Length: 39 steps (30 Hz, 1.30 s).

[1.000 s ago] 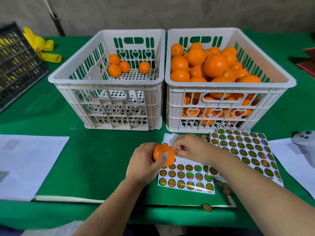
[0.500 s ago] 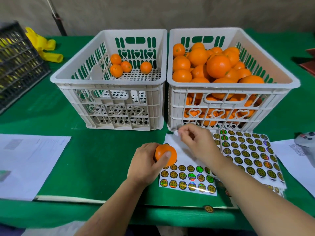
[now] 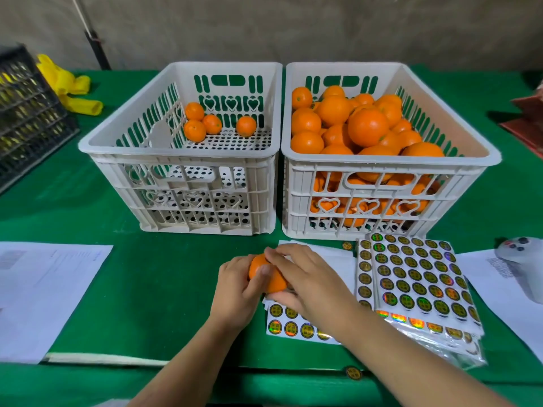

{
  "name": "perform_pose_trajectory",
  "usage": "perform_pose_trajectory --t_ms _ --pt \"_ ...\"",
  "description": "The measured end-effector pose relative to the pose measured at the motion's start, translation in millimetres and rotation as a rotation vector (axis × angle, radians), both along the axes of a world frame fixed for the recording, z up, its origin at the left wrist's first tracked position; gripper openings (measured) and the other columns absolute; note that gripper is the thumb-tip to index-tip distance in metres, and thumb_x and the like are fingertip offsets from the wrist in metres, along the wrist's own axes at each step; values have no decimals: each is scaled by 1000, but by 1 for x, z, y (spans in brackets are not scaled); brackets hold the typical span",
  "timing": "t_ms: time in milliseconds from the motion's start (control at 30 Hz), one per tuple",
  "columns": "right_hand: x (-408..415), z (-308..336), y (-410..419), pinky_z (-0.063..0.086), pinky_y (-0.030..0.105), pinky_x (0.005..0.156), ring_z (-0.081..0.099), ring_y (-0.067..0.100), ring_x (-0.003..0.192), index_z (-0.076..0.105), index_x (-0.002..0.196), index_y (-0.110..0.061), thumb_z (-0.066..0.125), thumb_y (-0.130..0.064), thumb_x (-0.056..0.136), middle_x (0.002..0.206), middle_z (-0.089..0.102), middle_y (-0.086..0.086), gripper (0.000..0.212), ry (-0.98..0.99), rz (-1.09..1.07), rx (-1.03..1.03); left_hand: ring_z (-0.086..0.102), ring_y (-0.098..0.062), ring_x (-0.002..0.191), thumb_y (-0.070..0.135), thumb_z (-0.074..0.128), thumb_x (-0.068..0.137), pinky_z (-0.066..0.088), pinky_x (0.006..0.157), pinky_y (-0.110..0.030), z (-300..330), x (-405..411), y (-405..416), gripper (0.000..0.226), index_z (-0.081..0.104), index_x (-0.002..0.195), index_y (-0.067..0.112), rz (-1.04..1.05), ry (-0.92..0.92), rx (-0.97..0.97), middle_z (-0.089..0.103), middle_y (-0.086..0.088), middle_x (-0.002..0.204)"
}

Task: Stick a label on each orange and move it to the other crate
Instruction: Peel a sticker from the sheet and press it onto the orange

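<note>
Light on my feed is pretty even and bright from overhead, with soft shadows under the crates [image 3: 205,183] on the tabletop [image 3: 164,283]. Sticker sheets [image 3: 417,277] throw rainbow glare. Wide-angle bends the edges, and corners look dim and a bit smeary.

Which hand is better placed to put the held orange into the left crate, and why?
Left. The left hand already grips the orange and lies nearer the left crate; the right hand rests over it from the sticker side.
</note>
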State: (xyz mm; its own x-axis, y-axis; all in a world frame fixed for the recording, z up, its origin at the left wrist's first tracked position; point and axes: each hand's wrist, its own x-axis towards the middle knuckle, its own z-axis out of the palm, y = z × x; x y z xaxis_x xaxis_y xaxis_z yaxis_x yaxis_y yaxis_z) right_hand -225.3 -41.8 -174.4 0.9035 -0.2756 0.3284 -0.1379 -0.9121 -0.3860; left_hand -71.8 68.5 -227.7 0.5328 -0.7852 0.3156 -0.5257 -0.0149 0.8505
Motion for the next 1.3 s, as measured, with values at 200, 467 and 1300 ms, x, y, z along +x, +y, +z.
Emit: perform_pose_trajectory --t_ms 200,467,1300 --pt "-1 35 -23 41 34 113 43 20 137 50 150 -16 83 -38 84 142 52 5 76 -153 67 -27 67 -33 107 69 33 106 52 97 -52 7 -6 6 60 71 121 25 -72 297 -110 73 -9 115" --pt "-37 154 -149 38 33 109 41 27 129 40 155 -11 71 -16 92 134 42 22 70 -558 -432 -390 63 -4 116 74 35 102 49 92 -32 3 -5 0 48 51 141 52 6 87 163 68 20 120" --pt "87 155 -128 29 51 114 26 31 142 27 154 -33 30 -68 95 156 28 6 69 38 -502 -253 65 -2 96 21 52 105 51 84 -17 215 105 -67 20 69 114 18 -22 -517 -169 69 12 106"
